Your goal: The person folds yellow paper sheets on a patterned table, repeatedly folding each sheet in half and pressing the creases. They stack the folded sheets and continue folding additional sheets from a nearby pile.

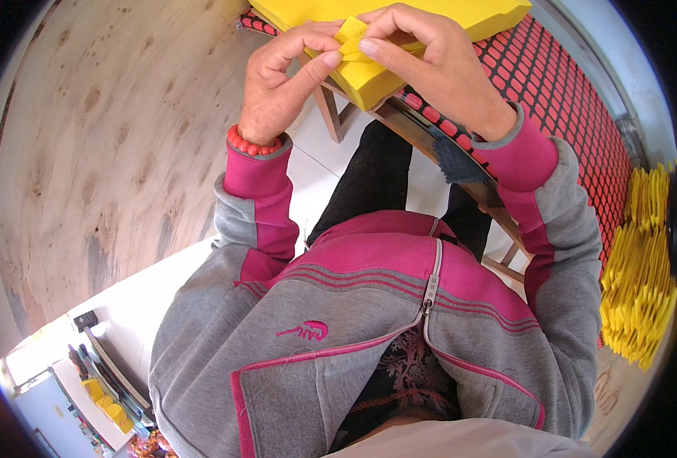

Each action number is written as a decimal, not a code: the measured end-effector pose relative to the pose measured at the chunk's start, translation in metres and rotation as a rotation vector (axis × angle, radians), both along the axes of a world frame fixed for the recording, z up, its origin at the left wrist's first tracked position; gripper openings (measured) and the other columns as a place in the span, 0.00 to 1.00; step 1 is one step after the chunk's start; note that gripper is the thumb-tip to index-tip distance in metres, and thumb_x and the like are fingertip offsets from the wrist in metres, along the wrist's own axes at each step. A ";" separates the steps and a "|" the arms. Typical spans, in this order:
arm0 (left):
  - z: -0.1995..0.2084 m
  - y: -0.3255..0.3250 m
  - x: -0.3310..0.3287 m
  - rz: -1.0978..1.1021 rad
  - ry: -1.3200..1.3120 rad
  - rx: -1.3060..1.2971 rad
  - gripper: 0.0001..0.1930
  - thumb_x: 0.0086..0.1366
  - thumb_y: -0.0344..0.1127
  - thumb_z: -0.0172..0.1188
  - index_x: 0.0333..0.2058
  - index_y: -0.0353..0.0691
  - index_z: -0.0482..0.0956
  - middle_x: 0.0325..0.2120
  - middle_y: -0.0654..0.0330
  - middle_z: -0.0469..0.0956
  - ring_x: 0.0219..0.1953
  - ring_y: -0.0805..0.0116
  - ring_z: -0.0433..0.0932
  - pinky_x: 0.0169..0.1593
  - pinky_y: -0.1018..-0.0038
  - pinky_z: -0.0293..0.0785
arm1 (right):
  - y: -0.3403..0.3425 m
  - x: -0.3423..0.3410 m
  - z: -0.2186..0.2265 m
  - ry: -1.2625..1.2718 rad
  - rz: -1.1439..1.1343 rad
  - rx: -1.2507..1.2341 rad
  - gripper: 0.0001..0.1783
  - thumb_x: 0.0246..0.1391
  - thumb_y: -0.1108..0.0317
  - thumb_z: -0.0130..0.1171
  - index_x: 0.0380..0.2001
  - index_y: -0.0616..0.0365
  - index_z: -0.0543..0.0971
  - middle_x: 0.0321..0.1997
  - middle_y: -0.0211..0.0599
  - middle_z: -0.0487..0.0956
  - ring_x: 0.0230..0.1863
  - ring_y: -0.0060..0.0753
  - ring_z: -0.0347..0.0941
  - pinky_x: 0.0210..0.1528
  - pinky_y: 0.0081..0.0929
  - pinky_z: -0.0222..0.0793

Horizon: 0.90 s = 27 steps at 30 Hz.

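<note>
Pink lettering (305, 330) on grey jacket (354, 313)

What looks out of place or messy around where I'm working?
A dark blue cloth hangs loosely below the red-and-black cover, so it seems stray rather than put away. I see nothing spilled.

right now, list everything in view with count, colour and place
folded piece: one, yellow, between both hands
sheet material: count unclear, yellow, top
patterned cover: one, red and black, right
table leg: one pointed out, brown, below the yellow material
cloth: one, dark blue, below the table edge
strips: many, yellow, far right
wooden panel: one, pale brown, left
floor: one, white, centre
jacket: one, grey and magenta, on the wearer
trousers: one pair, black, centre
bracelet: one, red, left wrist
left hand: one, bare, top
right hand: one, bare, top
</note>
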<state>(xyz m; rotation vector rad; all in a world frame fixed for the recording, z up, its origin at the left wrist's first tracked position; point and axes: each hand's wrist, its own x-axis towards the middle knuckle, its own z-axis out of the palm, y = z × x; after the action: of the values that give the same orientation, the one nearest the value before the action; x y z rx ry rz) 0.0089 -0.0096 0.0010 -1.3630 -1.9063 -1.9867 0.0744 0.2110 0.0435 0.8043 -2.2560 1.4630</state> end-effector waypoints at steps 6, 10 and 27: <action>0.002 -0.001 0.000 0.008 0.007 -0.026 0.04 0.67 0.27 0.64 0.39 0.35 0.82 0.49 0.53 0.84 0.52 0.65 0.80 0.59 0.70 0.72 | -0.002 -0.001 -0.002 -0.016 0.022 -0.042 0.08 0.62 0.69 0.63 0.36 0.63 0.79 0.37 0.38 0.80 0.43 0.30 0.76 0.51 0.29 0.70; 0.002 -0.002 -0.001 0.048 0.049 -0.052 0.06 0.64 0.27 0.68 0.39 0.36 0.83 0.49 0.52 0.84 0.53 0.64 0.80 0.59 0.69 0.72 | -0.001 0.001 -0.001 -0.105 0.010 -0.033 0.08 0.62 0.69 0.63 0.36 0.64 0.79 0.37 0.37 0.80 0.44 0.27 0.75 0.50 0.27 0.71; 0.004 -0.001 0.003 0.065 -0.016 -0.035 0.06 0.66 0.31 0.67 0.38 0.35 0.84 0.49 0.53 0.84 0.51 0.65 0.81 0.57 0.70 0.74 | 0.006 0.004 0.005 -0.049 -0.023 0.171 0.08 0.66 0.68 0.60 0.39 0.63 0.78 0.48 0.40 0.81 0.49 0.26 0.77 0.55 0.26 0.70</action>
<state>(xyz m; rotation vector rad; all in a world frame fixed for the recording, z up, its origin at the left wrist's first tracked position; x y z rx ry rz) 0.0122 -0.0104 0.0045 -1.2802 -1.9743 -1.9497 0.0789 0.2169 0.0487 0.7970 -2.4445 1.3075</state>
